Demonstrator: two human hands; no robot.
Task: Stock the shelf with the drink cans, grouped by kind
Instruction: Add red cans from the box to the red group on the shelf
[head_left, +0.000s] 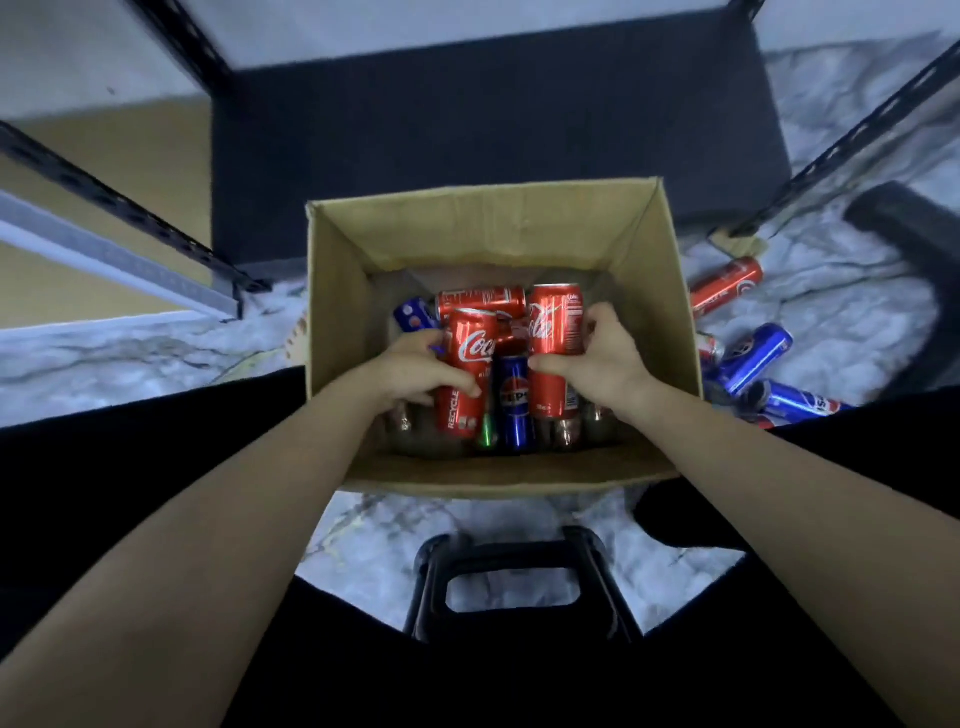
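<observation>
Marble-patterned floor (130, 343) spreads under everything, and the cardboard box (675, 332) standing open on it serves as the landmark. Beyond the box lies the dark bottom shelf (493, 130), bare of cans, framed by black slotted posts (109, 192). Nearest the camera, below the box, a black stool (511, 558) shows between the person's dark-clothed legs. Right of the box, another black stool leg (914, 244) curves across the floor.

Both bare forearms reach into the box from its near side. Inside, the left hand (415, 371) is wrapped around a red cola can (467, 364), gripping it at mid-body with the can held roughly upright. The right hand (605, 358) clasps a second red can (553, 338), thumb across its front and fingers curled round the far side, also upright. Between the two held cans a blue Pepsi can (513, 400) stands in the box, with a green can (487, 434) just beside it, mostly hidden. Farther back in the box a red can on its side (480, 299) lies near the far wall, and a blue can (413, 317) lies at the far left corner.

Outside, right of the box, a loose red can (727, 283) lies on the floor, with several blue cans (758, 356) lying tumbled nearer the camera
</observation>
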